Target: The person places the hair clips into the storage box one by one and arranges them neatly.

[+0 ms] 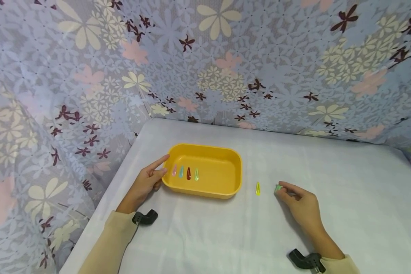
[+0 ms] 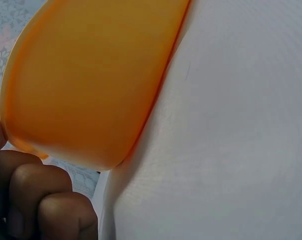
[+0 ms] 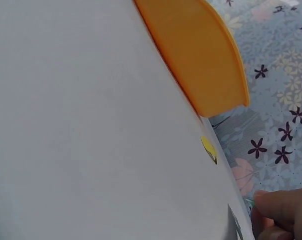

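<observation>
A yellow plastic tray [image 1: 209,185] sits on the white cloth, with several snap hair clips in a row inside: a pink clip [image 1: 174,170], a light blue clip [image 1: 181,171], a dark red clip [image 1: 188,173] and a pale green clip [image 1: 196,174]. My left hand [image 1: 144,185] holds the tray's left end, index finger and thumb at the rim, other fingers curled. Right of the tray, my right hand [image 1: 301,207] pinches a green hair clip [image 1: 278,188], mostly hidden by the fingertips. Between tray and right hand lies a yellow hair clip [image 1: 258,188].
White cloth [image 1: 205,236] covers the table. Flower-patterned fabric [image 1: 226,76] hangs behind it and along the left side. A black strap with a mount sits on each wrist, the left strap [image 1: 145,217] and the right strap [image 1: 307,261].
</observation>
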Motion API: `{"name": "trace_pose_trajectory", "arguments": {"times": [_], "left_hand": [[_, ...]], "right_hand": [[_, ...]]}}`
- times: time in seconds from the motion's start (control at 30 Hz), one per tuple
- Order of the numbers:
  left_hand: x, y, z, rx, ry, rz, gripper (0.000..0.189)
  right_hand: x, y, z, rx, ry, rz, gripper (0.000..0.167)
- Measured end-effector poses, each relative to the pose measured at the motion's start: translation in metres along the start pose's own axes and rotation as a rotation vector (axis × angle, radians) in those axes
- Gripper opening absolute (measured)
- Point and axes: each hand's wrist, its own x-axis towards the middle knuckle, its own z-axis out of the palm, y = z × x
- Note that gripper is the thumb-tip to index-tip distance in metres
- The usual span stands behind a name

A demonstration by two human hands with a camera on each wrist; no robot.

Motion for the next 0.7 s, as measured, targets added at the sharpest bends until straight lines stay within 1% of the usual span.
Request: {"name": "trace_pose_trajectory", "arguments": {"times": [0.23, 0.33, 0.5, 0.6, 0.7], "left_hand": [[0.0, -0.001, -0.001, 0.003, 0.009, 0.008, 0.056], [0.001, -0.001, -0.001, 0.005, 0.005, 0.014, 0.056], [0.001, -0.001, -0.001, 0.011, 0.003, 0.018, 0.056], [0.001, -0.001, -0.001, 0.013, 0.002, 0.017, 0.056], [0.002, -0.001, -0.001, 0.007, 0.004, 0.015, 0.056]], "right_hand": [[0.002, -0.008, -0.005, 0.074, -0.032, 0.142, 0.041], [0.002, -0.011, -0.007, 0.099, -0.048, 0.176, 0.045], [0.001, -0.019, -0.009, 0.133, -0.071, 0.174, 0.047], [0.0, -0.026, -0.008, 0.146, -0.09, 0.145, 0.047], [0.0, -0.037, -0.006, 0.157, -0.116, 0.091, 0.046]]}}
